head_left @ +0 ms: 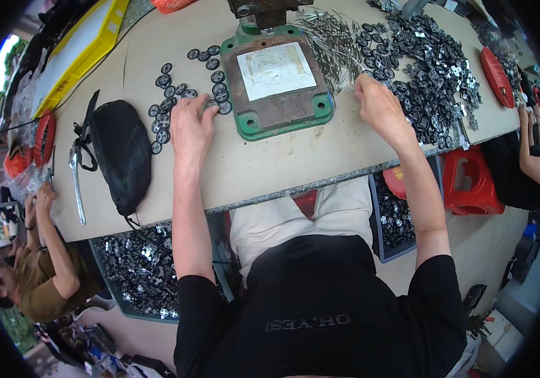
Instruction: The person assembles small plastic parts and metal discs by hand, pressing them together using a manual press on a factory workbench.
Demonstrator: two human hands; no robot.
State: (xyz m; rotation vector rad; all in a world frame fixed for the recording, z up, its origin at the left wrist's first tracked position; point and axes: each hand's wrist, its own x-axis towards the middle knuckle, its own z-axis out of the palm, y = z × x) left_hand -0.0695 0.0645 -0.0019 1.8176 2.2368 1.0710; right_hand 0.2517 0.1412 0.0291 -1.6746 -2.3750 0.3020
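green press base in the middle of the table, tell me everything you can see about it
The green press base looks like painted metal, roughly square with rounded corner lugs that have bolt holes. A rusty brown plate covers its top, with a pale, scuffed square patch in the centre. It lies flat on the beige table, under a dark machine part at the far edge. Small black round parts lie against its left side, where the left hand rests; thin metal pins are piled at its right.

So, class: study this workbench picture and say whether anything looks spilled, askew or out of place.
Nothing looks spilled or broken. The small black round parts lie loose beside the left hand, the thin metal pins fan out unevenly by the green press base, and a wrench lies near the table edge by the black pouch.
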